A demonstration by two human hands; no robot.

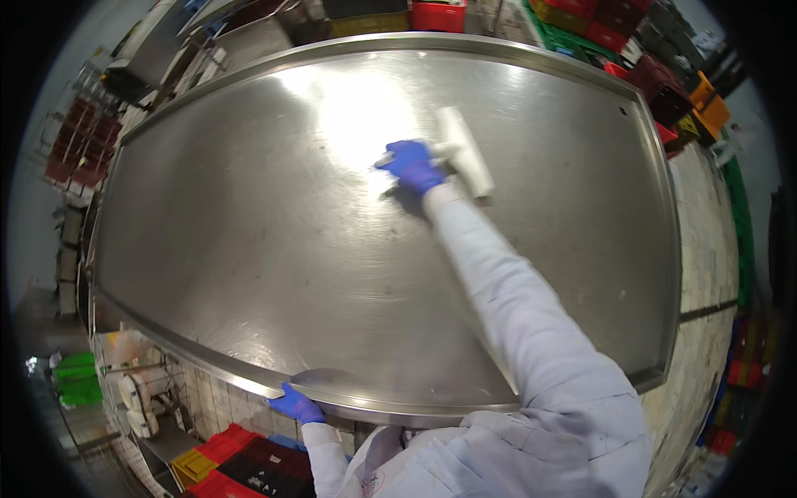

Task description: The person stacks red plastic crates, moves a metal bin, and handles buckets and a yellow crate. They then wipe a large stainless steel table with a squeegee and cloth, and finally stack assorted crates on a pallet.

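A wide stainless-steel table with a raised rim lies before me. Over its middle, toward the far side, my right hand in a blue glove is closed round the handle of a white squeegee. The long squeegee head points away to the right of the hand, held at a slant; whether it touches the steel is not plain. At the near rim, left of my body, my blue-gloved left hand grips the table edge, with some of its fingers hidden.
Red, yellow and black crates are stacked below the near left edge. More crates stand beyond the far right corner, and a red crate sits behind the far rim. A rack stands at the left. Pale tiled floor runs along the right.
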